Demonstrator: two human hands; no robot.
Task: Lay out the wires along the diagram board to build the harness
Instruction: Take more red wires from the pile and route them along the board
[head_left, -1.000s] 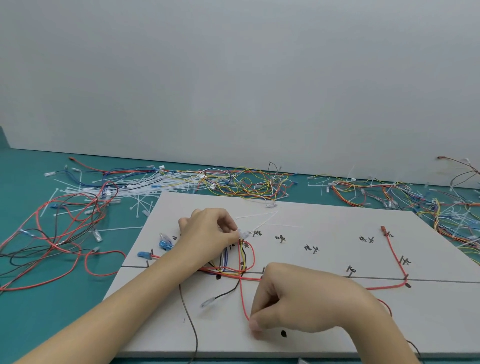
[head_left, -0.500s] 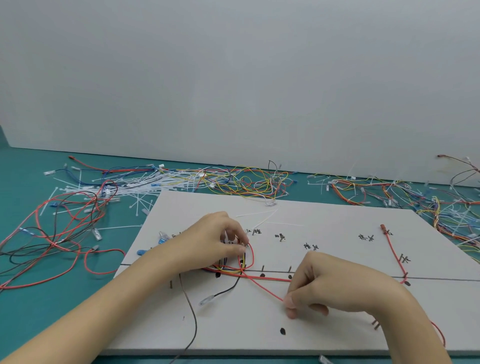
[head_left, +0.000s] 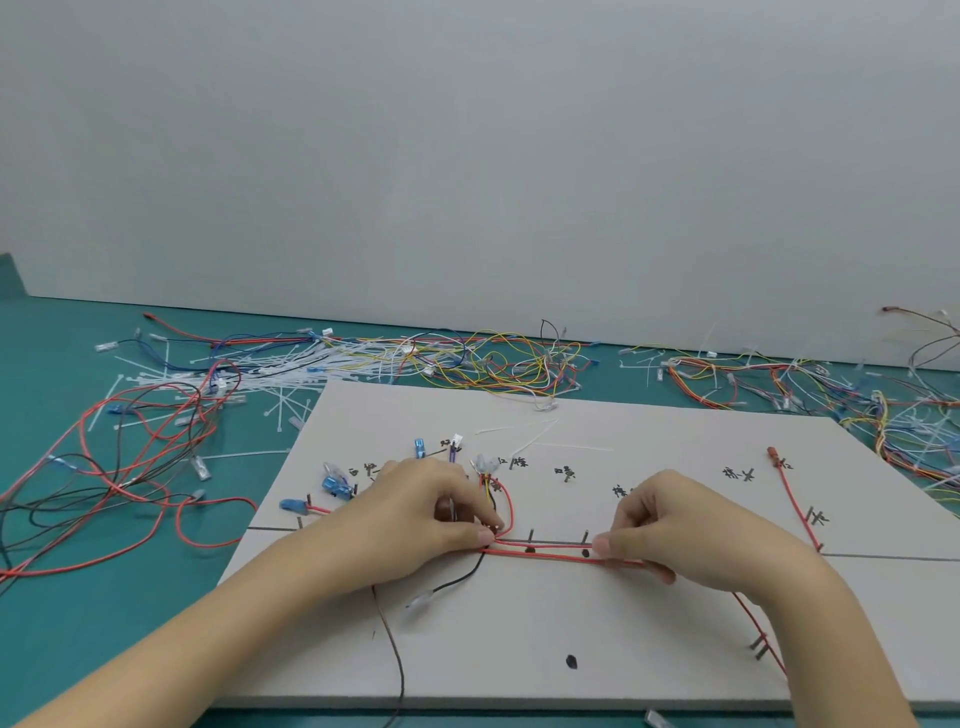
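Far left on the teal table (head_left: 62, 623): loose tangle of red and black wires (head_left: 130, 467), white cable ties (head_left: 270, 374) scattered beyond it. Nearer the middle, the pale diagram board (head_left: 519, 649) lying flat, marked with handwritten labels and a drawn line. Blue connectors (head_left: 332, 486) resting near the board's left edge. Left hand (head_left: 415, 519) on the board, thumb and fingers pinching the bundle of wires where the red wire (head_left: 545, 555) bends down from a loop. Black wire (head_left: 462, 577) trailing out just near of that pinch. Red wire stretched taut along the drawn line, doubled, toward the right. Right hand (head_left: 675, 530) clenched on that red wire, thumb and forefinger pinching it. Further right, another red lead (head_left: 792, 499) running up to a red terminal. Far right, heaps of multicoloured harnesses (head_left: 779, 379) against the wall.
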